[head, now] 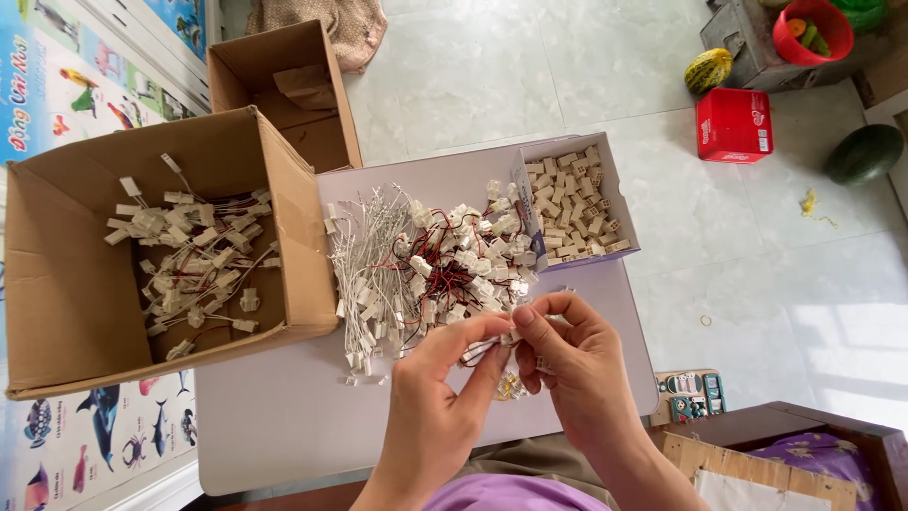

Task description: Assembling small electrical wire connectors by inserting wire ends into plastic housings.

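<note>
Pale floor tiles surround a low lilac surface [284,416] where a heap of white wires [371,270] and red-wired white plugs [468,260] lies in the middle. At its left stands a big cardboard box [76,293] holding finished wired pieces; at its far right corner a small box [619,203] is full of loose beige plugs.

Both hands meet just in front of the heap. The left hand [440,388] pinches closed on a small white plug piece [511,333] between thumb and forefinger; the right hand [572,355] closes its fingertips on the same piece from the other side.

Judging by this, the step is joining or seating a plug on its wire. Pressing it home would call for a steady, aligned push between the fingertips.

Fingers hide most of the piece; I cannot tell which way it points, though its wire seems to trail down toward the person.
</note>
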